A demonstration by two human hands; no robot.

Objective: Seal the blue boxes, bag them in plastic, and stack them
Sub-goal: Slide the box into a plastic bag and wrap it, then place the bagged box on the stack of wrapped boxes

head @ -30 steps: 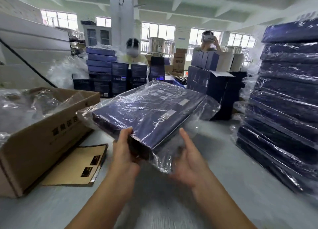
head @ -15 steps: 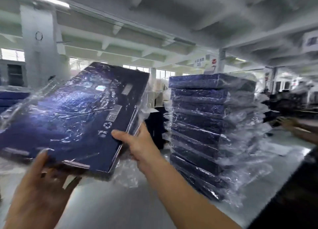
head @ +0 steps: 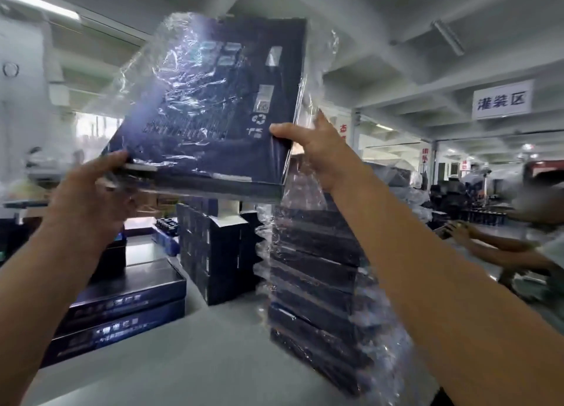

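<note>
A pale desk (head: 189, 363) is spread out below both hands. Beneath and just beyond the right hand (head: 320, 152), a tall stack of bagged boxes (head: 317, 283) is seen standing on the desk, each layer dark blue under crinkled clear film. Between the two hands a flat blue box (head: 213, 106) is held up in the air, tilted with its printed face toward the camera. It is enclosed in a loose plastic bag (head: 320, 48) whose glossy wrinkles catch the light. White labels, a recycling mark and lines of small print are shown on the face. Its lower left corner is gripped by the left hand (head: 91, 201), with the fingers curled round the edge. Its lower right edge is pinched by the right hand, thumb on the face and fingers behind. Below the left hand, two unbagged boxes (head: 128, 311) are laid one upon the other.
</note>
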